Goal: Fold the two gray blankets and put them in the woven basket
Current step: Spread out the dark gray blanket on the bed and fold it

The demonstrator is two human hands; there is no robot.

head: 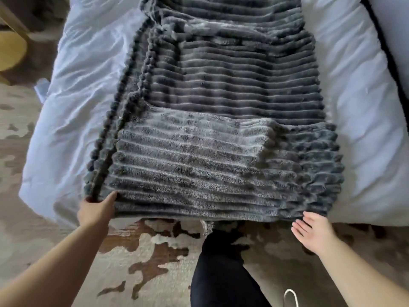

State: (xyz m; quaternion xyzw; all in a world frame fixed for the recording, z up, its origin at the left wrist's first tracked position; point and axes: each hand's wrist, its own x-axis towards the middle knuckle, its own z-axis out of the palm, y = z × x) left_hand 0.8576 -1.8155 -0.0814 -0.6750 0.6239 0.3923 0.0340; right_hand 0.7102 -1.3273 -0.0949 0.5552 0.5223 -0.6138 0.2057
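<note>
A gray ribbed blanket (pixel 221 129) lies lengthwise on the white bed, folded into a long strip with a lighter doubled layer at its near end. My left hand (pixel 97 209) holds the blanket's near left corner, thumb on top and fingers underneath. My right hand (pixel 312 231) hovers palm-up and spread just below the near right corner, fingertips close to the edge, holding nothing. No second blanket or woven basket shows in this view.
White bedding (pixel 73 107) spreads on both sides of the blanket. A patterned beige and brown rug (pixel 143 251) covers the floor. My dark-trousered leg (pixel 221 273) stands at the bed's foot. Something yellow and round (pixel 11 52) sits at far left.
</note>
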